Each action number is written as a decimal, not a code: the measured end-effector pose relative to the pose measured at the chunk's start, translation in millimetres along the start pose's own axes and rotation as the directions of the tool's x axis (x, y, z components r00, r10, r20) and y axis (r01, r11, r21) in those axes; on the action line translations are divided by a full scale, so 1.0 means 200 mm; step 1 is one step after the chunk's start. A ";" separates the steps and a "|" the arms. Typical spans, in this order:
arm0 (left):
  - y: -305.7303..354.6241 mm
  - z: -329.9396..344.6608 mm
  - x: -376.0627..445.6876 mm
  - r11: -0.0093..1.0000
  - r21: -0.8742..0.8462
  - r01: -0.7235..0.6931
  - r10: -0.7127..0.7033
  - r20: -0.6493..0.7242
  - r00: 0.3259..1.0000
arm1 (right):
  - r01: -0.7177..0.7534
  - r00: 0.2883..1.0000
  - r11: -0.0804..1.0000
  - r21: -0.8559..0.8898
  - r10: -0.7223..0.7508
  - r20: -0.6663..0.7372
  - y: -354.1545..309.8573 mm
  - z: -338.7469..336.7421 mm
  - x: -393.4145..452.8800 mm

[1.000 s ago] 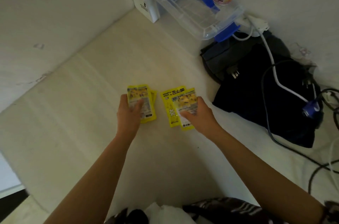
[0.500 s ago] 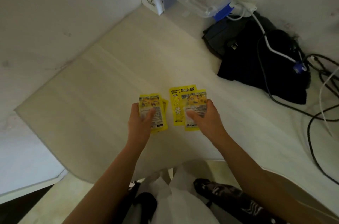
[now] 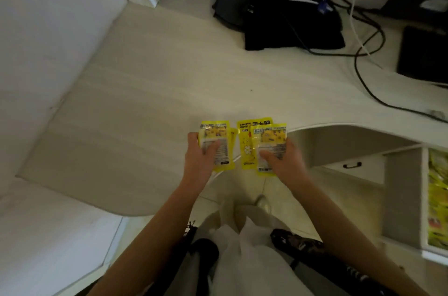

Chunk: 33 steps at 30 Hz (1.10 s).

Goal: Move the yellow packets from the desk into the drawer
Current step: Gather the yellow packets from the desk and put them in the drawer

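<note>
Hands: left (image 3: 198, 160) and right (image 3: 283, 162) each grip yellow packets (image 3: 247, 145), long axes pointing away

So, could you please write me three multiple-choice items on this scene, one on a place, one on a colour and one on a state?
1. Where is the open drawer?
A. At the far right, below the desk top
B. Against the left wall
C. On top of the desk

2. What colour are the packets in the left hand?
A. Red
B. Yellow
C. Green

3. What is the right hand doing?
A. Hanging empty
B. Pulling a cable
C. Gripping yellow packets

Answers:
1 A, it shows at the right edge under the desk.
2 B, the left hand's packets are bright yellow.
3 C, thumb and fingers pinch the packets.
</note>
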<state>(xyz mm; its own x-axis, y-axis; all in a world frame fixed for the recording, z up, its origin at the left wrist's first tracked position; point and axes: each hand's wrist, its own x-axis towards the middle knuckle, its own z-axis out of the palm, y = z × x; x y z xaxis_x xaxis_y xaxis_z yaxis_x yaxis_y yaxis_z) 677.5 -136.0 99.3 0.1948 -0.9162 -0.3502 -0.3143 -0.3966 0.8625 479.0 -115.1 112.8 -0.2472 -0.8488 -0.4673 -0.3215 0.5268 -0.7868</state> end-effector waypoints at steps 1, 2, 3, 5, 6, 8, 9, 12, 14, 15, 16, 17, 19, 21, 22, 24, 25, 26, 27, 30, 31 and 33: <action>0.01 0.03 -0.02 0.999 0.021 -0.024 0.024 0.020 1.000 | -0.008 1.000 1.000 0.014 0.009 -0.024 0.03 -0.03 -0.04; 0.01 0.06 -0.04 0.998 0.043 -0.043 0.041 0.047 0.998 | -0.022 0.998 0.999 0.025 0.024 -0.051 0.07 -0.06 -0.07; 0.02 0.09 -0.06 0.996 0.060 -0.059 0.055 0.077 0.996 | -0.040 0.996 0.999 0.034 0.043 -0.081 0.10 -0.10 -0.10; 0.02 0.16 -0.10 0.992 0.088 -0.092 0.079 0.140 0.987 | -0.075 0.988 0.996 0.050 0.082 -0.133 0.18 -0.16 -0.16; 0.02 0.20 -0.13 0.989 0.102 -0.112 0.093 0.171 0.981 | -0.082 0.984 0.994 0.067 0.091 -0.152 0.22 -0.19 -0.20; 0.03 0.28 -0.19 0.982 0.117 -0.149 0.119 0.228 0.966 | -0.092 0.976 0.990 0.108 0.111 -0.186 0.30 -0.26 -0.27; 0.03 0.33 -0.23 0.978 0.125 -0.168 0.132 0.255 0.958 | -0.100 0.971 0.988 0.121 0.124 -0.205 0.35 -0.30 -0.31; 0.04 0.48 -0.38 0.967 0.131 -0.220 0.163 0.348 0.923 | -0.126 0.949 0.974 0.190 0.175 -0.264 0.49 -0.42 -0.45; 0.03 0.59 -0.49 0.967 0.123 -0.222 0.151 0.422 0.894 | -0.149 0.923 0.959 0.240 0.222 -0.314 0.60 -0.52 -0.56; 0.03 0.64 -0.55 0.966 0.129 -0.224 0.144 0.448 0.882 | -0.154 0.909 0.954 0.259 0.239 -0.340 0.66 -0.57 -0.62; 0.02 0.70 -0.61 0.962 0.144 -0.232 0.141 0.467 0.873 | -0.158 0.897 0.947 0.278 0.256 -0.360 0.73 -0.62 -0.68; 0.01 0.76 -0.69 0.958 0.151 -0.243 0.143 0.482 0.864 | -0.160 0.888 0.941 0.299 0.269 -0.372 0.80 -0.67 -0.74; -0.01 0.87 -0.84 0.951 0.155 -0.269 0.156 0.510 0.846 | -0.170 0.872 0.926 0.338 0.301 -0.386 0.93 -0.75 -0.87; -0.05 0.97 -1.00 0.942 0.164 -0.292 0.164 0.535 0.829 | -0.192 0.851 0.905 0.379 0.346 -0.395 1.07 -0.83 -1.00; -0.08 1.02 -1.08 0.939 0.170 -0.298 0.160 0.552 0.818 | -0.200 0.840 0.895 0.399 0.366 -0.400 1.13 -0.87 -1.08; -0.15 1.13 -1.23 0.937 0.182 -0.297 0.137 0.589 0.796 | -0.220 0.814 0.872 0.437 0.411 -0.411 1.25 -0.95 -1.21; -0.18 1.18 -1.31 0.936 0.189 -0.297 0.127 0.604 0.787 | -0.224 0.802 0.862 0.455 0.428 -0.416 1.30 -0.98 -1.27; -0.20 1.23 -1.37 0.933 0.196 -0.301 0.121 0.616 0.778 | -0.225 0.791 0.853 0.472 0.442 -0.422 1.36 -1.02 -1.33; -0.21 1.28 -1.44 0.930 0.197 -0.310 0.122 0.630 0.767 | -0.220 0.781 0.845 0.488 0.452 -0.431 1.41 -1.06 -1.38; -0.23 1.43 -1.59 0.917 0.212 -0.337 0.116 0.669 0.734 | -0.229 0.747 0.820 0.524 0.494 -0.446 1.52 -1.18 -1.49; -0.22 1.47 -1.63 0.912 0.210 -0.353 0.122 0.683 0.721 | -0.233 0.736 0.812 0.536 0.507 -0.448 1.55 -1.22 -1.51; -0.19 1.56 -1.69 0.901 0.201 -0.385 0.141 0.702 0.698 | -0.230 0.716 0.795 0.562 0.529 -0.455 1.60 -1.29 -1.54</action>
<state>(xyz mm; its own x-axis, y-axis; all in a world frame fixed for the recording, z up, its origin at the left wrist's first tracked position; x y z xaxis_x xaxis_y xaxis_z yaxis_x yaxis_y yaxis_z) 333.5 169.9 70.7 -0.5608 -0.7360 -0.3793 -0.5453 -0.0164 0.8381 215.4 325.7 109.0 -0.7634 -0.3091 -0.5672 0.3147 0.5889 -0.7445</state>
